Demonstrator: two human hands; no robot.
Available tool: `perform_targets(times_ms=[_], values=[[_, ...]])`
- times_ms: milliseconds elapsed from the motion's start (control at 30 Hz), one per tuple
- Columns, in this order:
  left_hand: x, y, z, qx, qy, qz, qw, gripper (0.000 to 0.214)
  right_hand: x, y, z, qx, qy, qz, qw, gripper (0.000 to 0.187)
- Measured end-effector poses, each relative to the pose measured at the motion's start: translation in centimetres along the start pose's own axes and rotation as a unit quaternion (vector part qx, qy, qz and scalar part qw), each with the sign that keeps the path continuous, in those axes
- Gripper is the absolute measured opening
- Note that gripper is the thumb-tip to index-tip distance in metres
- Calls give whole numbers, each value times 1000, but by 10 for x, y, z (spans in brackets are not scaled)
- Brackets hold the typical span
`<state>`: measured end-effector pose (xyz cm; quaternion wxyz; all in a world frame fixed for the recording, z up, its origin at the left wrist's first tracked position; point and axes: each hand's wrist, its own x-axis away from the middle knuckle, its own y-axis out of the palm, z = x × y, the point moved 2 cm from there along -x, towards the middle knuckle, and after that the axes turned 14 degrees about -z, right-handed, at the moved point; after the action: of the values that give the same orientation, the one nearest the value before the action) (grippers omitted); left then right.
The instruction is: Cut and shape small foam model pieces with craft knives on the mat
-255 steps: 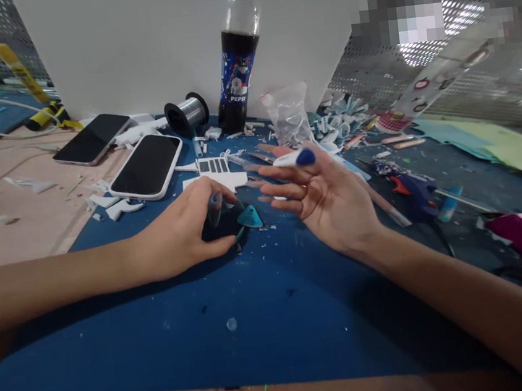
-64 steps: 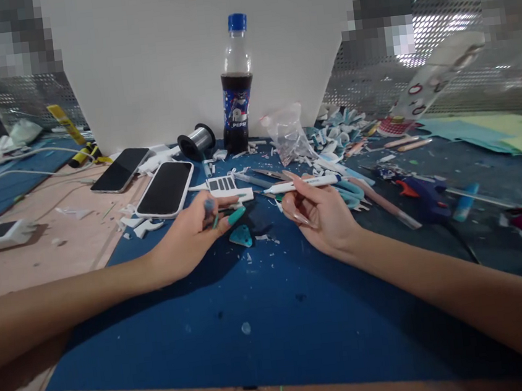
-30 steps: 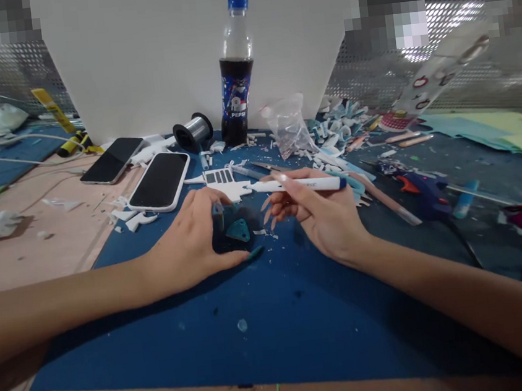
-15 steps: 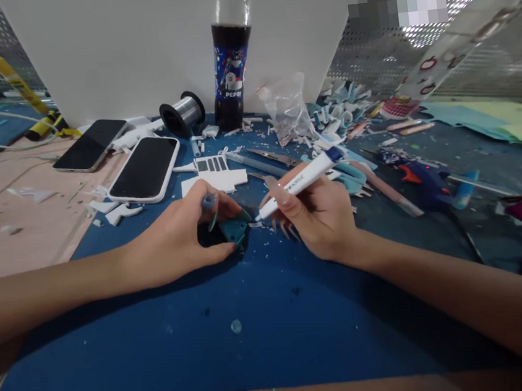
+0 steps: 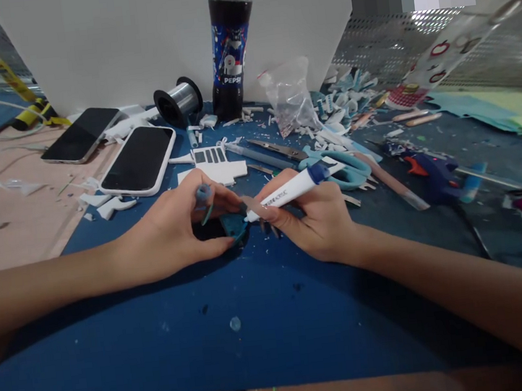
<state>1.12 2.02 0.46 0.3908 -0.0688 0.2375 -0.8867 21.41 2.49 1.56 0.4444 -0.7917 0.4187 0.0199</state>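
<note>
My left hand (image 5: 182,219) is closed around a small teal piece (image 5: 233,224), which sits low over the blue mat (image 5: 187,340) between thumb and fingers. What kind of piece it is, I cannot make out; part of it is hidden by the fingers. In my right hand (image 5: 314,218) is a white acrylic paint marker (image 5: 288,191) with a blue end. Its tip points down and left, at the right edge of the teal piece. Whether tip and piece touch is too small to tell.
Behind the hands lie blue-handled scissors (image 5: 351,167), a white phone (image 5: 140,161), a dark phone (image 5: 82,136) and a wire spool (image 5: 180,102). A Pepsi bottle (image 5: 230,55) stands at the back. Foam scraps (image 5: 348,99) and a glue gun (image 5: 434,177) are on the right.
The marker has moved left, and its tip is now at the teal piece's edge. My right hand has come closer to my left. The view has shifted slightly.
</note>
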Motion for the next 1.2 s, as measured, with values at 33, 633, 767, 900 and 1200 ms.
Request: perform_targets(times_ms=[33,633,767,900,1200], values=[[0,0,0,-2,0,2,1000,35,0,0,0,1,-2,4,1000,17],[-1,-1,-1,-6,-2,-6,1000,34,1,2,-1,48,-75,11,996,12],[0,-1,-1,-12,-1,-12,1000,34,2,2,1,64,-110,32,991,7],[0,-1,-2,-14,2,-11,1000,33,2,3,1,87,-112,16,990,7],[-2,-1,-3,-16,-5,-12,1000,35,2,0,-1,58,-91,33,994,9]])
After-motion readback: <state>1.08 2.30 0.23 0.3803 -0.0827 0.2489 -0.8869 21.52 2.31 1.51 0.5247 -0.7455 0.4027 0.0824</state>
